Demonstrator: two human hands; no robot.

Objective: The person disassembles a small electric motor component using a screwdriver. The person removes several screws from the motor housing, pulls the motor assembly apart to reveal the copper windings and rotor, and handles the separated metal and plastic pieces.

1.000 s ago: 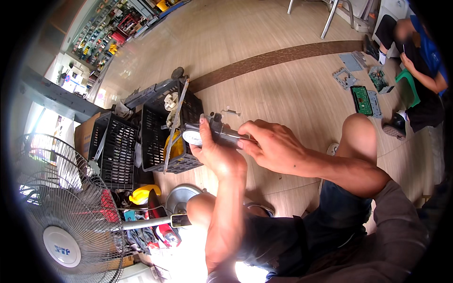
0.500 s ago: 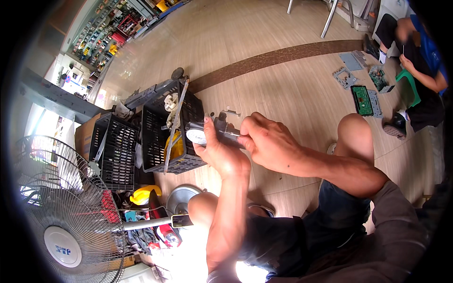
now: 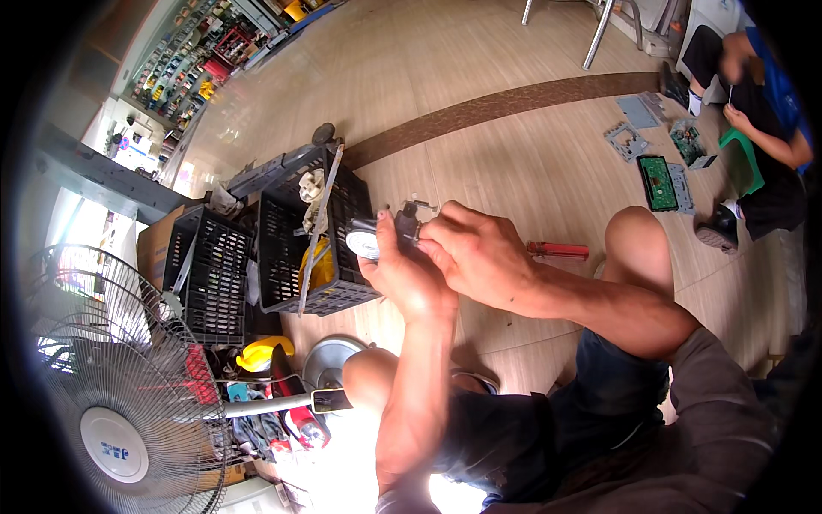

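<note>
My left hand (image 3: 415,278) is closed round a dark mechanical part (image 3: 408,218) with a short metal piece sticking out at its top. On the part's left side is a white round disc (image 3: 362,244). My right hand (image 3: 479,253) is closed, its thumb and fingertips pinched against the part's right side. From behind that hand a red screwdriver handle (image 3: 561,250) sticks out to the right. The handle seems tucked in the right palm; the shaft and whatever the fingertips pinch are hidden.
Two black plastic crates (image 3: 325,295) with metal parts and something yellow stand ahead to the left. A standing fan (image 3: 116,445) fills the near left. At far right sits a person in blue (image 3: 775,107), with circuit boards (image 3: 657,184) on the floor and a green stool (image 3: 743,163).
My right hand has turned and shifted slightly left against the part. The red handle has come into view beyond my right wrist. The white disc has moved slightly right.
</note>
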